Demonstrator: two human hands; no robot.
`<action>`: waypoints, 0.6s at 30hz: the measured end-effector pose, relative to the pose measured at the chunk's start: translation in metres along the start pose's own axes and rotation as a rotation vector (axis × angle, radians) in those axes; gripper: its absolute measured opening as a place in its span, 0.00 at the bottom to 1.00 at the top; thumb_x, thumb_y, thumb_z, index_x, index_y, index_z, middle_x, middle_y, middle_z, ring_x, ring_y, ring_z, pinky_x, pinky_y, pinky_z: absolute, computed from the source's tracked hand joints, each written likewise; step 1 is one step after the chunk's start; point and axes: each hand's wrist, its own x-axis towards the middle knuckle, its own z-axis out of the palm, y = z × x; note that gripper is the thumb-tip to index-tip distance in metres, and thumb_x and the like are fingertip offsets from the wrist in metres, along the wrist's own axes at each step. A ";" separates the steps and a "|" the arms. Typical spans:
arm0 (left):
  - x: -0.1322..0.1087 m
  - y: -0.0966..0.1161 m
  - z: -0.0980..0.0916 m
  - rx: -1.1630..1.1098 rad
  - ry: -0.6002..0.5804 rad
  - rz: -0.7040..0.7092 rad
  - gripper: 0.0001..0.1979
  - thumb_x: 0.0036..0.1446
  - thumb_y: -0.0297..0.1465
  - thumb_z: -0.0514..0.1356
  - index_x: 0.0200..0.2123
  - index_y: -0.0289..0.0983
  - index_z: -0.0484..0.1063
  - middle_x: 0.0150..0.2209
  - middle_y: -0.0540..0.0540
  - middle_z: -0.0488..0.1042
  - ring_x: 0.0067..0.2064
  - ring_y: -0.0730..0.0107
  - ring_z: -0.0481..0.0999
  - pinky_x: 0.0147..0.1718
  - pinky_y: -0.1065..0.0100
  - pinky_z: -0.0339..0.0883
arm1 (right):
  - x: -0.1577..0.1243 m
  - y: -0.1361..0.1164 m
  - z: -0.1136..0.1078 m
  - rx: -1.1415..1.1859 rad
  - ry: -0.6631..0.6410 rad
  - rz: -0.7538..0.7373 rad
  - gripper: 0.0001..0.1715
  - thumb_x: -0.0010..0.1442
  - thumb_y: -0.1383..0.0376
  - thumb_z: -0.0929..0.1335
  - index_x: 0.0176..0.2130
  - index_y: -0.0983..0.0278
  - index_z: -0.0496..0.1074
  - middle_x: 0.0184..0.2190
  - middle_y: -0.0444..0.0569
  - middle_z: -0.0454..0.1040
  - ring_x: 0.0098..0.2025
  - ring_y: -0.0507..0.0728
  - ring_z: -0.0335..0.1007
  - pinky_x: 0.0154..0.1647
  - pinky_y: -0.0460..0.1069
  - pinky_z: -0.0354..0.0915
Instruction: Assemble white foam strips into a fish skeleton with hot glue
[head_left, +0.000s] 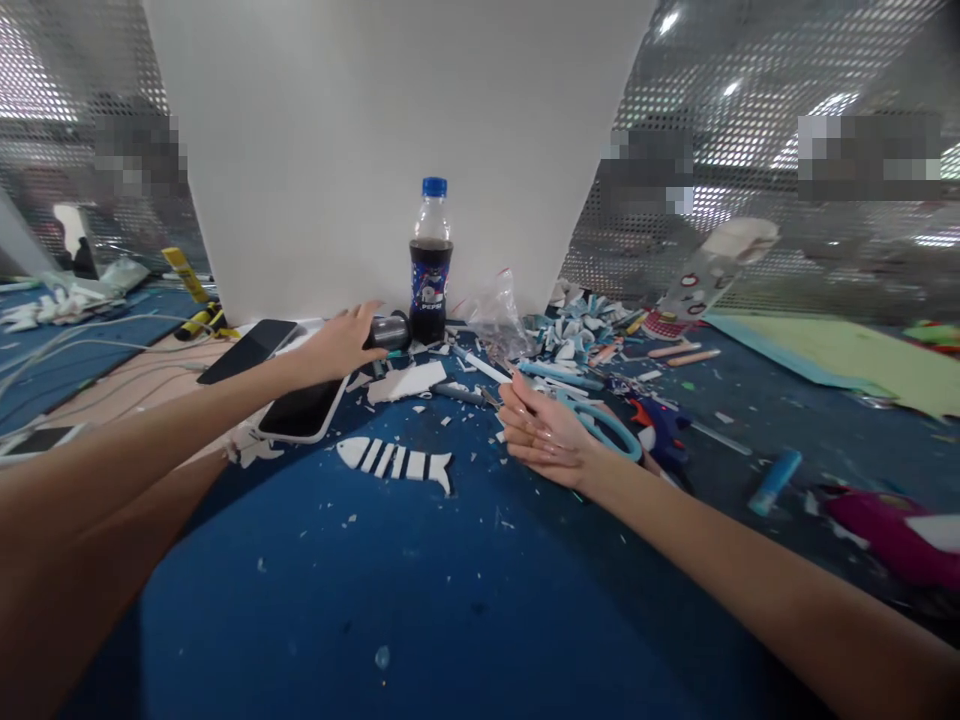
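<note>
The left arm reached forward from the lower left, nearly straight, and the left hand (pixel 337 345) hung palm down above the table (pixel 300 600), its wrist roughly level. Its thumb and fingers were parted, with the near end of a dark jar (pixel 391 332) lying between them; whether they gripped it or only touched it, I could not tell. Just beyond those fingertips stood a cola bottle (pixel 430 290), upright with its blue cap on. A phone with a white edge (pixel 304 412) lay below the left wrist, and a dark phone (pixel 251 350) lay to the left of the hand.

The right arm came in slantwise from the lower right. The right hand (pixel 551 435) was turned partly over, its fingers curled loosely toward the palm and the thumb near the index finger. I could not tell whether anything was pinched there; a white pen (pixel 480 365) lay just ahead of the index fingertip. Light blue scissors (pixel 619 435) lay just behind the knuckles and wrist, with a glue gun (pixel 664 430) farther right.

The white fish (pixel 394 462), divided into strips, lay flat between the hands, left of the right fingers and nearer the body than the left fingers.
</note>
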 end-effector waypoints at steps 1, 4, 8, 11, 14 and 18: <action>0.005 -0.007 0.001 0.016 0.005 -0.006 0.33 0.59 0.40 0.58 0.61 0.29 0.53 0.56 0.29 0.66 0.56 0.47 0.67 0.52 0.50 0.64 | 0.001 0.000 -0.001 0.003 -0.002 0.003 0.29 0.70 0.54 0.57 0.21 0.64 0.61 0.09 0.34 0.53 0.08 0.44 0.35 0.06 0.38 0.43; 0.021 -0.032 0.002 0.054 -0.007 0.001 0.23 0.60 0.38 0.58 0.56 0.35 0.63 0.54 0.39 0.68 0.52 0.57 0.71 0.50 0.49 0.67 | 0.003 0.001 -0.002 0.021 -0.008 0.014 0.30 0.71 0.56 0.56 0.21 0.64 0.62 0.09 0.35 0.54 0.08 0.44 0.35 0.06 0.38 0.44; 0.034 -0.053 0.005 0.077 0.010 0.040 0.21 0.61 0.37 0.58 0.55 0.35 0.64 0.55 0.39 0.67 0.54 0.56 0.70 0.51 0.49 0.67 | 0.004 0.000 -0.002 0.054 -0.009 0.017 0.32 0.72 0.56 0.52 0.21 0.65 0.62 0.09 0.35 0.55 0.09 0.44 0.33 0.07 0.38 0.46; 0.028 -0.045 0.006 0.092 0.098 0.052 0.29 0.62 0.38 0.55 0.61 0.28 0.55 0.60 0.29 0.59 0.62 0.41 0.58 0.56 0.41 0.58 | 0.004 0.000 -0.002 0.066 -0.002 0.016 0.33 0.72 0.55 0.51 0.21 0.65 0.62 0.09 0.35 0.54 0.09 0.45 0.32 0.07 0.38 0.45; 0.006 -0.015 0.007 0.088 0.160 0.103 0.31 0.65 0.41 0.47 0.62 0.24 0.48 0.60 0.23 0.56 0.63 0.36 0.53 0.57 0.39 0.53 | 0.003 0.000 -0.003 0.072 0.002 0.021 0.33 0.71 0.55 0.52 0.21 0.65 0.62 0.09 0.35 0.54 0.09 0.45 0.32 0.06 0.38 0.44; -0.025 0.030 0.014 0.072 0.013 0.334 0.31 0.62 0.47 0.49 0.61 0.33 0.54 0.56 0.35 0.66 0.56 0.51 0.65 0.54 0.54 0.62 | 0.003 0.000 -0.002 0.082 0.002 0.031 0.33 0.72 0.56 0.51 0.20 0.64 0.61 0.09 0.35 0.54 0.08 0.45 0.33 0.06 0.38 0.45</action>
